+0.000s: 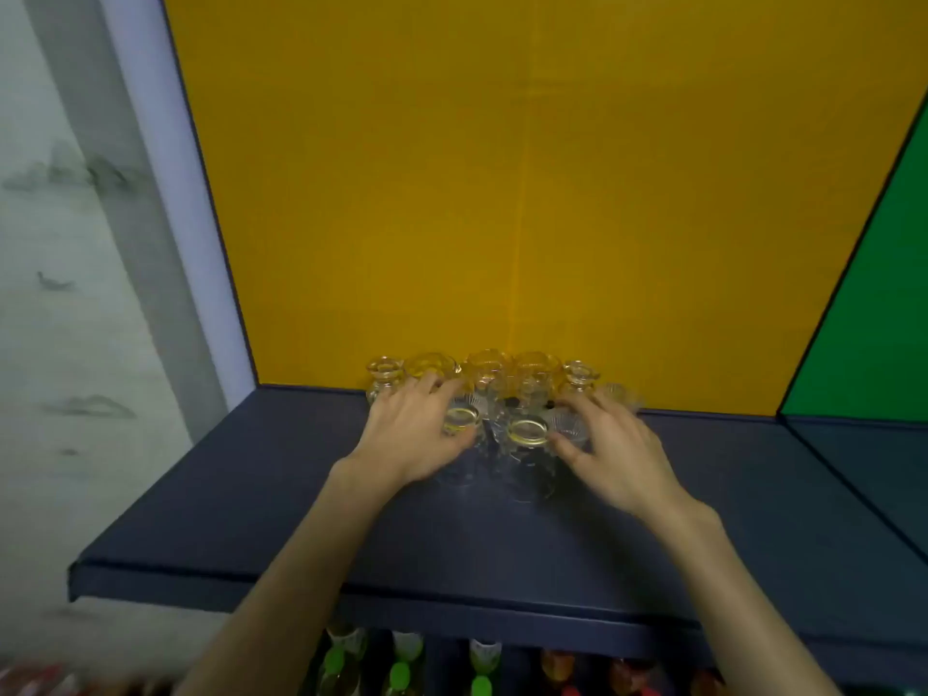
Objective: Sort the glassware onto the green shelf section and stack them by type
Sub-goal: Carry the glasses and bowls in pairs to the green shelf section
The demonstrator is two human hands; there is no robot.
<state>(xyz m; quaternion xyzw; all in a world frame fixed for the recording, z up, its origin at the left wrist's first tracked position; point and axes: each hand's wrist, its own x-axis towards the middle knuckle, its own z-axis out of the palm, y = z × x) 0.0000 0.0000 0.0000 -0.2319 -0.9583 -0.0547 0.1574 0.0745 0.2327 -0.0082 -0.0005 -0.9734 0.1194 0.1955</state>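
Between my two hands sits a bunch of clear glasses on the dark blue shelf, right against the yellow back panel. My left hand is wrapped around a gold-rimmed glass at its fingertips. My right hand has fingers spread, touching a ribbed glass; can't tell if it's gripping. Another gold-rimmed glass stands just left of that hand. Green section is off past my right hand.

Dark blue shelf, cluster of clear glassware standing at its yellow-backed rear
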